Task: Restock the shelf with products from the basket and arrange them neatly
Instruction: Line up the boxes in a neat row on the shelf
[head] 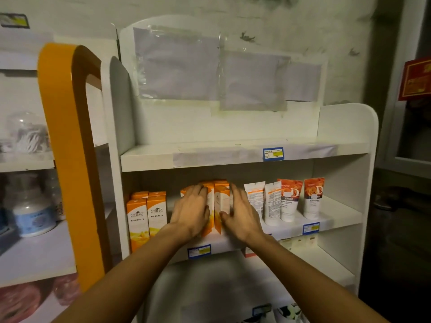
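A white shelf unit (233,157) fills the view. On its middle shelf (326,220) a cluster of orange-and-white boxes (220,201) stands upright in the centre. My left hand (190,210) lies flat against the cluster's left side and front, fingers together. My right hand (241,213) presses its right side with straight fingers. Neither hand wraps around a box. Further left stand more orange boxes (145,217). To the right stand several white and orange tubes (283,199). The basket is out of view.
The top shelf carries only a blue price tag (272,153). An orange arch-shaped post (67,136) rises at the left, with a neighbouring shelf holding a white jar with a blue label (32,213). Lower shelves hold a few items. A dark doorway lies at the right.
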`<act>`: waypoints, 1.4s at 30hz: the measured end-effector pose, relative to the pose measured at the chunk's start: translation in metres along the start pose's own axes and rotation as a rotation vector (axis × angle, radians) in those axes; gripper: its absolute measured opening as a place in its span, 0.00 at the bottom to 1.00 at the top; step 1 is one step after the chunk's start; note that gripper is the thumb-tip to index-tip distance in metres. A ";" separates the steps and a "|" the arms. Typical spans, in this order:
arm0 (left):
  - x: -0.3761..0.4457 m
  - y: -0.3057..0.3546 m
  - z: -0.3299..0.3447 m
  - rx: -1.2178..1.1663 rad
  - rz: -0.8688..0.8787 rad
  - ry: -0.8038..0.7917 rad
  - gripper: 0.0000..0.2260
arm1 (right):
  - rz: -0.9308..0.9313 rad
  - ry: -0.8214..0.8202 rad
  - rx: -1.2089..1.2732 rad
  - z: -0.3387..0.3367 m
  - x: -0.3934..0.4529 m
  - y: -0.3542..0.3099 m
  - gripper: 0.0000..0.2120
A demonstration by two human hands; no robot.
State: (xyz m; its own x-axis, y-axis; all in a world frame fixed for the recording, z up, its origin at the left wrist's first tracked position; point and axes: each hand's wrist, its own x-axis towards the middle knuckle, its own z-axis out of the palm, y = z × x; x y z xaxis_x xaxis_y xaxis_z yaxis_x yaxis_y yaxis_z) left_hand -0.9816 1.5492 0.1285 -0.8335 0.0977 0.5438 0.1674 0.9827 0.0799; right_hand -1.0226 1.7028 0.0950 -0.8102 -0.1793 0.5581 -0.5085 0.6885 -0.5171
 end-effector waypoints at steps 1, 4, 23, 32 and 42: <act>-0.002 0.003 -0.002 0.009 0.015 -0.002 0.24 | 0.010 -0.002 -0.003 -0.004 -0.002 0.000 0.38; -0.009 0.012 -0.008 0.016 0.070 0.021 0.27 | 0.035 -0.023 0.028 -0.015 -0.010 0.001 0.36; -0.069 0.002 -0.088 0.332 0.104 -0.197 0.34 | -0.137 -0.136 -0.228 -0.061 -0.061 -0.034 0.33; -0.081 -0.009 -0.117 0.416 0.053 -0.222 0.33 | -0.184 -0.236 -0.277 -0.070 -0.073 -0.059 0.32; -0.040 -0.049 -0.103 0.465 0.037 -0.246 0.34 | -0.289 -0.247 -0.332 -0.043 -0.013 -0.067 0.31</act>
State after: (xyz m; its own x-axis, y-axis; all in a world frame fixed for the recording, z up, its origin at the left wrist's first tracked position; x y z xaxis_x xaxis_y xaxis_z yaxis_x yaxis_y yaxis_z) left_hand -0.9017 1.4806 0.1890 -0.9397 0.1126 0.3231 -0.0060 0.9387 -0.3446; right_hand -0.9649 1.6891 0.1506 -0.7149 -0.5294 0.4568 -0.6351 0.7649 -0.1075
